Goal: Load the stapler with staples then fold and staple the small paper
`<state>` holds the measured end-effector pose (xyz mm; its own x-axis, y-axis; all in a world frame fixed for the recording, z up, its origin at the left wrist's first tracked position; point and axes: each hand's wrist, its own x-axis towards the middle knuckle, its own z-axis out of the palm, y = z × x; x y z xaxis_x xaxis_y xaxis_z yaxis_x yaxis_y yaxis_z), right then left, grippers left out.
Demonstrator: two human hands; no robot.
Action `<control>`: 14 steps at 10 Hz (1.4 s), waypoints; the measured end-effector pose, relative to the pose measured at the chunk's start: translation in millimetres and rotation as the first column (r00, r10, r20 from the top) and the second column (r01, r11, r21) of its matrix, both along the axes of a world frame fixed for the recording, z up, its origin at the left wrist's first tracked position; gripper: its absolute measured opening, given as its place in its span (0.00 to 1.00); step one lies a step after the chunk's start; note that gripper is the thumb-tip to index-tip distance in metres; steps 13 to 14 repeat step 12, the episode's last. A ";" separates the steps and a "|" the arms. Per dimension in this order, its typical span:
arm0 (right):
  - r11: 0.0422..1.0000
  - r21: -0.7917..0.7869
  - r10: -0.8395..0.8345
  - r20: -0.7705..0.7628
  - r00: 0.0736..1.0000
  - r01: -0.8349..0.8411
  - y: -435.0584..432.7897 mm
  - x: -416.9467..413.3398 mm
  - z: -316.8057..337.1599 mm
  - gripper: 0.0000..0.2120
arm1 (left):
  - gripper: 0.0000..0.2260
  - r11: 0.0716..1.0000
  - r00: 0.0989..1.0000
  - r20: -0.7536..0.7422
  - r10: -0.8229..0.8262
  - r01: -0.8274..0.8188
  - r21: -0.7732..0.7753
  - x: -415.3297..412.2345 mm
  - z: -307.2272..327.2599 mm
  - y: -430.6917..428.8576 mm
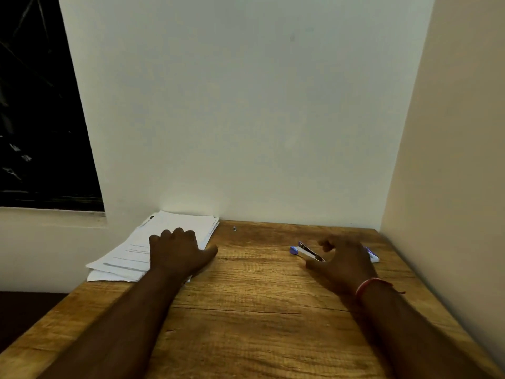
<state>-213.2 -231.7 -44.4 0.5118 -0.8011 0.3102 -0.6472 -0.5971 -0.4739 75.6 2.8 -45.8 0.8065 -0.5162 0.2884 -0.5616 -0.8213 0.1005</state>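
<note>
A small blue and silver stapler (306, 252) lies on the wooden table (259, 310) at the right, its top swung up. My right hand (344, 263) hovers just right of it, fingers spread, thumb and forefinger around its near end without a grip that I can see. Behind that hand a small blue and white staple box (373, 255) peeks out. My left hand (177, 253) rests palm down on a loose stack of white printed papers (164, 242) at the table's back left corner.
Walls close the table at the back and on the right. A tiny metal piece (234, 228) lies near the back edge. A dark window (41, 105) is at the left. The papers overhang the table's left edge.
</note>
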 end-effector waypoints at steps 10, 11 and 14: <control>0.979 0.026 -0.205 0.059 0.977 0.203 -26.8 7.0 -22.0 0.24 | 0.13 0.729 0.900 0.105 -0.423 0.406 -0.551 -21.1 -10.8 -30.5; 0.961 -0.123 -0.260 -0.107 0.960 0.247 -17.7 4.7 -18.6 0.36 | 0.21 0.725 0.865 0.167 -0.474 0.491 -0.484 -27.7 -17.1 -35.9; 0.937 -0.299 -0.236 -0.165 0.958 0.180 0.8 11.5 -17.7 0.44 | 0.29 0.690 0.805 0.219 -0.551 0.587 -0.423 -32.1 -29.0 -43.7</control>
